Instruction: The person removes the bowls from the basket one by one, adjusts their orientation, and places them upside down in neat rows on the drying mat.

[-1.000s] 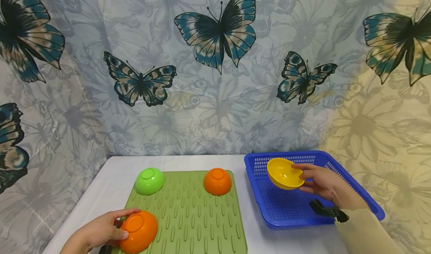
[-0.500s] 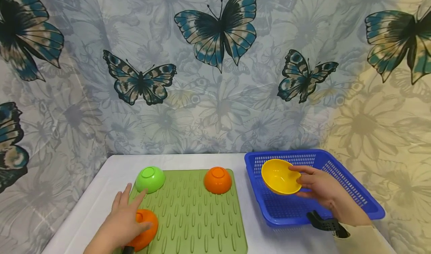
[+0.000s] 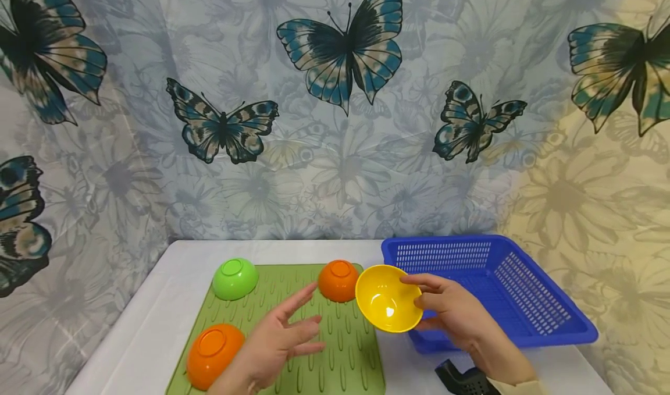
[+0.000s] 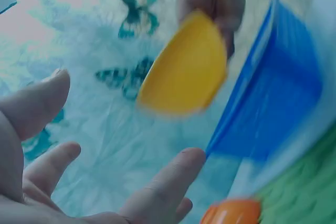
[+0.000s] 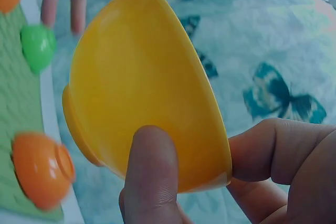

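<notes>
My right hand [image 3: 458, 310] grips a yellow bowl [image 3: 387, 299] by its right rim, the hollow tilted up and towards me. In the right wrist view the thumb lies on the outer wall of the yellow bowl [image 5: 142, 77] and the fingers are at its rim. Over the green mat [image 3: 303, 278] my left hand [image 3: 280, 340] reaches towards the bowl with fingers spread, holding nothing. A green bowl [image 3: 235, 279], a small orange bowl [image 3: 338, 281] and a larger orange bowl [image 3: 214, 357] sit upside down on the mat.
A blue plastic basket [image 3: 544, 290] with slotted sides stands on the white-covered table [image 3: 131, 319] at the right. Behind the table hangs a cloth backdrop [image 3: 345, 168] printed with butterflies.
My left hand has let go of the larger orange bowl and moved right across the mat. My right hand has carried the yellow bowl left from over the basket towards the mat.
</notes>
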